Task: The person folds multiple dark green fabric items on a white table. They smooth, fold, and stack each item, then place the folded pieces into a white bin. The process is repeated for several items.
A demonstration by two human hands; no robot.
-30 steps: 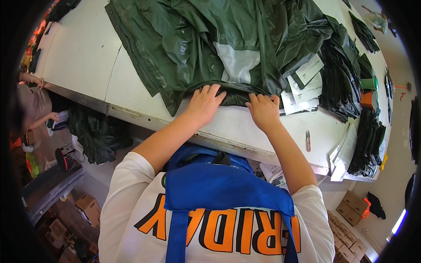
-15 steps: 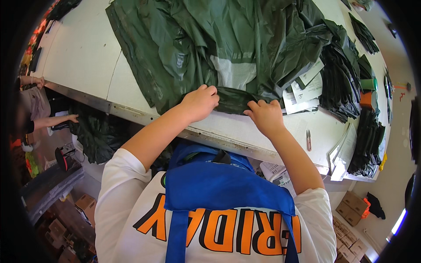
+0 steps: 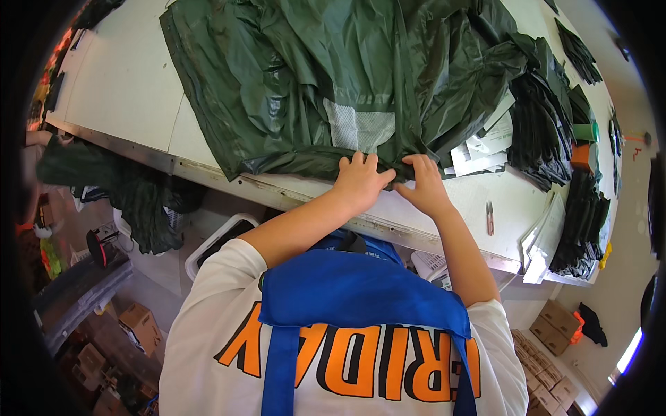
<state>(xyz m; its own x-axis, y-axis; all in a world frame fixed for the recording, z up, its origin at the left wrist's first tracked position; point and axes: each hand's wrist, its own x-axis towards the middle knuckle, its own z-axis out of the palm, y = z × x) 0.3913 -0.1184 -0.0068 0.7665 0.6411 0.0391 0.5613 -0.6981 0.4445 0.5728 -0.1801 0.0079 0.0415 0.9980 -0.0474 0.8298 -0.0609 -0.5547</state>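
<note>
A shiny dark green raincoat (image 3: pixel 291 69) lies spread over the white table, with a patch of white mesh (image 3: pixel 361 126) showing near its close edge. At that edge, my left hand (image 3: pixel 361 182) has its fingers bent over the hem and its thumb pointing right. Close beside it, my right hand (image 3: pixel 423 184) pinches the same hem, with its fingertips on the folded fabric. The two hands almost meet, and the bit of hem between them is partly hidden.
Right of the raincoat are white paper sheets (image 3: pixel 485 149), dark folded bundles (image 3: pixel 538 142), a green roll (image 3: pixel 585 132) and small thread snips (image 3: pixel 490 218). The table's metal edge (image 3: pixel 208 177) runs before me. At left, a co-worker's hand (image 3: pixel 41 138) holds a green garment (image 3: pixel 132 191).
My left hand has slid right along the hem toward my right hand, which has barely moved. The hem on the left now lies free. The co-worker's green garment has been raised and spread leftward.
</note>
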